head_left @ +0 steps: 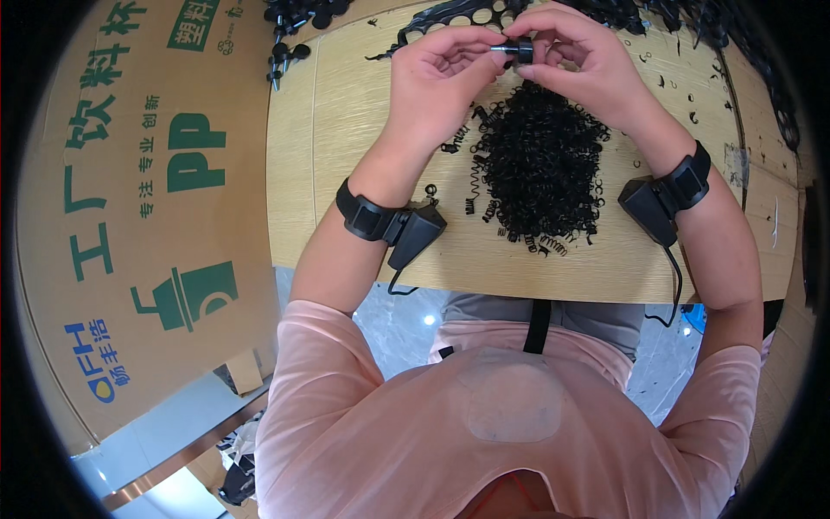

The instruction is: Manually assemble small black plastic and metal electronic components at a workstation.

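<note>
At the far side of the table, my left hand (445,73) and my right hand (592,65) meet around a small part with a black round head and a silvery metal stem (520,50). The left fingertips pinch its stem, and the right fingers close on the black head. Just below my hands spreads a heap of small black coils (543,164), like tiny springs. Several loose coils (474,186) lie along its left edge.
The pale wooden table (346,147) carries similar black-headed parts (298,52) at the far left and black perforated strips (441,19) along the back. A big printed cardboard box (233,216) stands at the left. Cabled black devices (417,235) are strapped to both wrists.
</note>
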`<state>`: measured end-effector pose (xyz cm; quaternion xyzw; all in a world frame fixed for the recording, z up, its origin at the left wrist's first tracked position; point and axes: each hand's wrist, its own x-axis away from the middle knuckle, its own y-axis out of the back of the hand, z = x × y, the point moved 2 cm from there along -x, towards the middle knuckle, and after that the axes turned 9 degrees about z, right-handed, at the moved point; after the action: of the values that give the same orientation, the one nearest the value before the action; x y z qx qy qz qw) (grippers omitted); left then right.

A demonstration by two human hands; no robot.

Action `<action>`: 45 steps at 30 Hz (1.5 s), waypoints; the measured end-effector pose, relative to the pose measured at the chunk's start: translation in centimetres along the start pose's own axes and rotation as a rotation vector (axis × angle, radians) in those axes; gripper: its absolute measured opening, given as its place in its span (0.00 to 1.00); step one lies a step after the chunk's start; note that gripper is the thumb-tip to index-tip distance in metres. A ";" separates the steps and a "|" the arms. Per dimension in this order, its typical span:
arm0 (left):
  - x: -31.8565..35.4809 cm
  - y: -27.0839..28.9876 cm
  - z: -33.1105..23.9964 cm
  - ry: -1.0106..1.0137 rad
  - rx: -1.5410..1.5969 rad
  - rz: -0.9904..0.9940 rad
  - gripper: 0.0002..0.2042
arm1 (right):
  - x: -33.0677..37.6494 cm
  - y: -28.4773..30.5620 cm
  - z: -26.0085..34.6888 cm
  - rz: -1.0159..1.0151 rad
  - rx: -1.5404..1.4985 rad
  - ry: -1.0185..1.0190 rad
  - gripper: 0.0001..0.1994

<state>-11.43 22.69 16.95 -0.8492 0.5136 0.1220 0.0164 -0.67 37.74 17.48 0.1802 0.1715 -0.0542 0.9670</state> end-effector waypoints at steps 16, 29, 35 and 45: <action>0.1 0.0 0.3 -0.006 0.033 -0.019 0.08 | 0.4 -0.5 -0.9 0.029 0.032 -0.012 0.15; 0.1 0.0 0.5 0.058 -0.060 -0.023 0.07 | 0.7 -0.6 -1.2 0.039 0.103 -0.060 0.14; 0.2 -0.2 0.3 0.079 -0.096 0.009 0.09 | 0.7 -0.7 -1.3 0.005 0.136 -0.012 0.16; 0.0 0.0 0.6 0.005 -0.104 0.016 0.09 | 0.7 -0.6 -1.1 0.009 0.062 -0.033 0.15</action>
<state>-11.51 22.76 16.31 -0.8450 0.5135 0.1464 -0.0300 -0.49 37.51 16.10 0.2098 0.1528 -0.0582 0.9640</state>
